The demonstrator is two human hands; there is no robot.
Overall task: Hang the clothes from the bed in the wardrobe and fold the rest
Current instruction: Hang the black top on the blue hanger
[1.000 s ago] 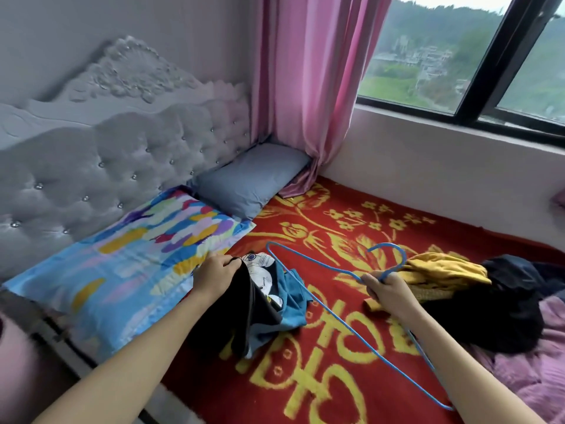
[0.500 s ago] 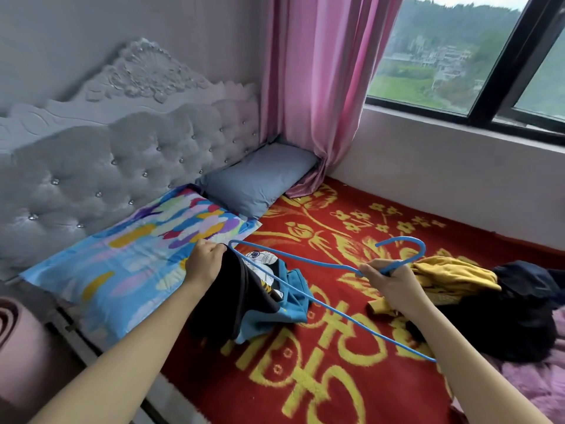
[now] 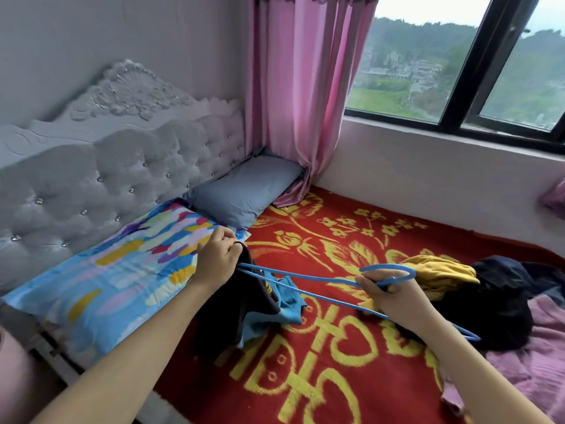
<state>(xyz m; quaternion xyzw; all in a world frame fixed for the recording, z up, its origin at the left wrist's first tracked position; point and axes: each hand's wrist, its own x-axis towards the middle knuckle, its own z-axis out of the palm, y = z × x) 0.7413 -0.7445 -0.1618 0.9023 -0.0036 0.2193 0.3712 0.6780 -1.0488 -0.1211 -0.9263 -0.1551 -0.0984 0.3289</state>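
Note:
My left hand (image 3: 217,261) grips the edge of a black and blue garment (image 3: 244,304) and lifts it off the red bedspread (image 3: 305,377). My right hand (image 3: 389,296) holds a thin blue hanger (image 3: 308,289) just below its hook. One end of the hanger reaches to the garment's opening beside my left hand; whether it is inside I cannot tell. A yellow garment (image 3: 440,272) and a dark garment (image 3: 495,304) lie in a heap behind my right hand.
A colourful pillow (image 3: 116,276) and a grey pillow (image 3: 244,191) lie against the tufted headboard (image 3: 101,182). A pink curtain (image 3: 299,102) hangs in the corner under the window (image 3: 458,62). A pink blanket (image 3: 526,362) is bunched at the right.
The right hand has swung the hanger left, so its end now meets the garment at my left hand. The left hand has raised the garment's edge higher.

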